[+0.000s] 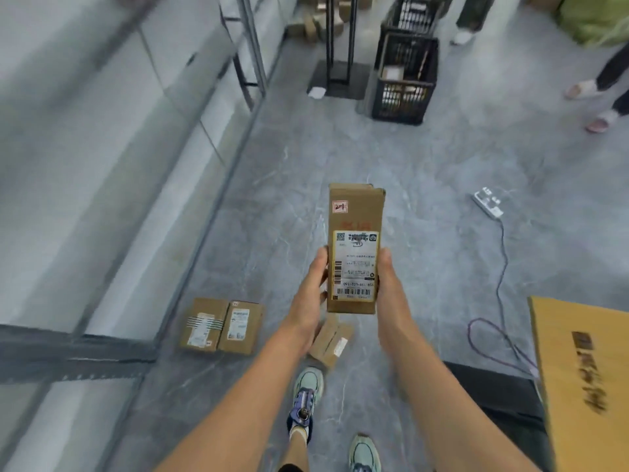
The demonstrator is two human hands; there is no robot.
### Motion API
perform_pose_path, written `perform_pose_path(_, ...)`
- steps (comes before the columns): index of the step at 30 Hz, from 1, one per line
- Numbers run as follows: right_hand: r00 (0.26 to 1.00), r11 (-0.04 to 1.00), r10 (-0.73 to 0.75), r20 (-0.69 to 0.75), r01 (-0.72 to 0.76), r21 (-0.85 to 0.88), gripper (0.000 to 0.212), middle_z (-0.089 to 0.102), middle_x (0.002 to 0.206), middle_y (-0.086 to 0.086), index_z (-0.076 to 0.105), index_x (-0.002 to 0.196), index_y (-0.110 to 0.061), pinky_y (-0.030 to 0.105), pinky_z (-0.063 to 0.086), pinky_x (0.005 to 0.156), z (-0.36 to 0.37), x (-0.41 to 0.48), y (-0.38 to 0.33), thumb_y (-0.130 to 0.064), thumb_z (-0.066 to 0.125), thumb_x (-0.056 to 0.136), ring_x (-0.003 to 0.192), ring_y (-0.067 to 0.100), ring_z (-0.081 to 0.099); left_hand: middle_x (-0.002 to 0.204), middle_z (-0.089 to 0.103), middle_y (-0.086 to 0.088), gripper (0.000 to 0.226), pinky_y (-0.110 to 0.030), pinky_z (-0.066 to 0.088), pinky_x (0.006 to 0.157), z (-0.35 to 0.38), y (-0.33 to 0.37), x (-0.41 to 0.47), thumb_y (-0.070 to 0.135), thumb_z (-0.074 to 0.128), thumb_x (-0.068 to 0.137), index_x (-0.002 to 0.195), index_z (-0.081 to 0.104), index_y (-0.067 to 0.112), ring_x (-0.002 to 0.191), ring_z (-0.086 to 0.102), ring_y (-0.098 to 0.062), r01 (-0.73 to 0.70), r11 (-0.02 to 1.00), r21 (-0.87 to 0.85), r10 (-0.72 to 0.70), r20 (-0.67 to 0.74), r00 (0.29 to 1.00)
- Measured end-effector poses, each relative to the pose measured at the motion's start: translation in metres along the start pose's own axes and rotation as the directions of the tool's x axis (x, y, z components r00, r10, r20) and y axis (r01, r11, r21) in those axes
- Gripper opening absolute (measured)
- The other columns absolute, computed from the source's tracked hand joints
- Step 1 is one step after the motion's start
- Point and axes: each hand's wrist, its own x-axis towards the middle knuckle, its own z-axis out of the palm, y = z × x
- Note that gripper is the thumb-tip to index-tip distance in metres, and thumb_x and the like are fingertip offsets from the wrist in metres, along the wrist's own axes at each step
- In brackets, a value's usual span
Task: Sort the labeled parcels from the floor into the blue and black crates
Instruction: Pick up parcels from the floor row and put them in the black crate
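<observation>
Sorting looks partway done: the left hand [313, 284] and right hand [388, 281] clasp the held parcel [354, 250] by its long sides, label up, above the floor [425, 158]. A pair of parcels [221, 325] down-left of it and a small parcel [330, 342] just beneath it still wait. Beyond the held parcel stands a black crate [405, 80] already containing boxes (no blue crate shows); a power strip [488, 206] lies to its right on the grey marbled floor.

One head-worn wide-angle view, looking forward and down, high over the floor [425, 158]
</observation>
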Motion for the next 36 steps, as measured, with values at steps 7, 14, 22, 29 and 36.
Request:
perform_pose_path(7,0.960,0.980,-0.143,0.239,0.170,-0.098,0.056,0.079,0.110,-0.018,0.069,0.129,-0.040,0.023,0.050,0.082,0.062,-0.108,-0.086,-0.062,0.022,0.111,0.099,-0.005,0.073,0.129,0.067,0.026,0.040,-0.043,0.036,0.119,-0.040,0.073,-0.140,0.071,0.026,0.101,0.110,0.065,0.066,0.123,0.057,0.006,-0.217,0.974,-0.069,0.197,-0.227,0.954)
perform_pose_path(14,0.811,0.937,-0.182,0.556,0.314,-0.151,0.061,0.078,0.122,-0.012,0.067,0.137,-0.035,0.019,0.053,0.080,0.151,-0.225,-0.099,-0.064,0.021,0.110,0.109,0.003,0.074,0.134,0.065,0.024,0.047,-0.045,0.035,0.119,-0.105,0.085,-0.292,0.073,0.024,0.100,0.126,0.060,0.060,0.129,0.055,0.003,-0.369,0.927,-0.065,0.294,-0.481,0.826)
perform_pose_path(22,0.583,0.930,-0.058,0.810,0.326,-0.168,0.060,0.079,0.120,-0.007,0.070,0.132,-0.035,0.032,0.055,0.094,0.259,-0.384,-0.031,-0.062,0.021,0.110,0.110,0.007,0.075,0.128,0.070,0.016,0.054,-0.045,0.041,0.116,-0.185,0.020,-0.483,0.068,0.025,0.103,0.132,0.064,0.045,0.118,0.064,0.000,-0.435,0.896,-0.088,0.232,-0.743,0.628)
perform_pose_path(29,0.365,0.905,0.074,0.928,0.365,-0.216,0.053,0.080,0.114,-0.013,0.071,0.124,-0.043,0.039,0.053,0.102,0.328,-0.554,0.055,-0.062,0.023,0.110,0.113,0.008,0.073,0.131,0.066,0.023,0.052,-0.049,0.035,0.119,-0.234,-0.067,-0.660,0.069,0.023,0.102,0.136,0.058,0.052,0.127,0.056,0.002,-0.467,0.881,-0.070,0.143,-0.904,0.404)
perform_pose_path(36,0.094,0.862,0.228,0.969,0.443,-0.246,0.061,0.079,0.122,-0.011,0.068,0.135,-0.038,0.034,0.050,0.096,0.376,-0.694,0.150,-0.063,0.019,0.111,0.112,0.006,0.074,0.126,0.069,0.024,0.050,-0.042,0.037,0.116,-0.256,-0.155,-0.806,0.069,0.024,0.102,0.129,0.063,0.054,0.117,0.060,0.007,-0.501,0.857,-0.119,-0.023,-0.981,0.193)
